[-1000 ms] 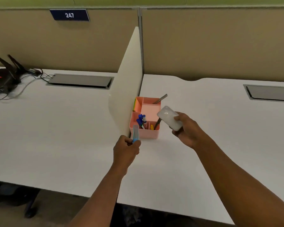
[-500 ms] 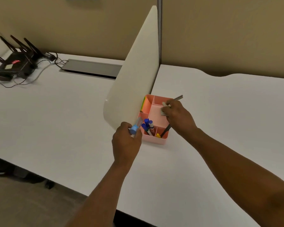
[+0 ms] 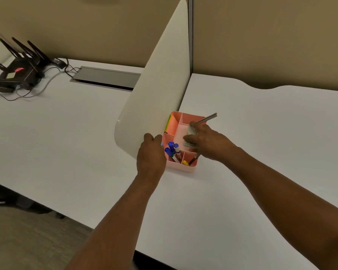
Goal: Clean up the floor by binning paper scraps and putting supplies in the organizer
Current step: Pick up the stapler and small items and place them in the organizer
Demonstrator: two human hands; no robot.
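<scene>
The fingers [image 3: 190, 126] of the right hand [image 3: 208, 143] were curled round a pale grey stapler [image 3: 189, 137], thumb near its near end and fingertips at its far end. The stapler hung inside the large middle compartment of the pink organizer [image 3: 183, 168], its long axis running from the near edge toward the far edge, roughly level; which end was its nose could not be told, since the hand covered much of it. The left hand [image 3: 150, 155] was clenched at the organizer's left wall, beside the rounded corner of the white divider panel [image 3: 156, 94]. Only a sliver of a light blue object [image 3: 161, 144] showed past its knuckles, so the fingers seemed to be gripping it, though what it was could not be made out.

In the near-left compartment stood blue-capped markers [image 3: 172, 148], tilted with caps up and toward the far left. A yellow-tipped item [image 3: 185, 162] lay in the near-right compartment. A dark, slender metal tool [image 3: 208, 117] leaned out over the far-right corner, its long axis slanting up and to the right. Coloured sticky notes [image 3: 168, 122] stood on edge in the narrow far-left slot.

The organizer sat on the white worktop [image 3: 261, 152], touching the divider. On the worktop left of the panel, well apart, stood a black router [image 3: 18, 75] with antennas, cables and a grey cable hatch [image 3: 105, 76].
</scene>
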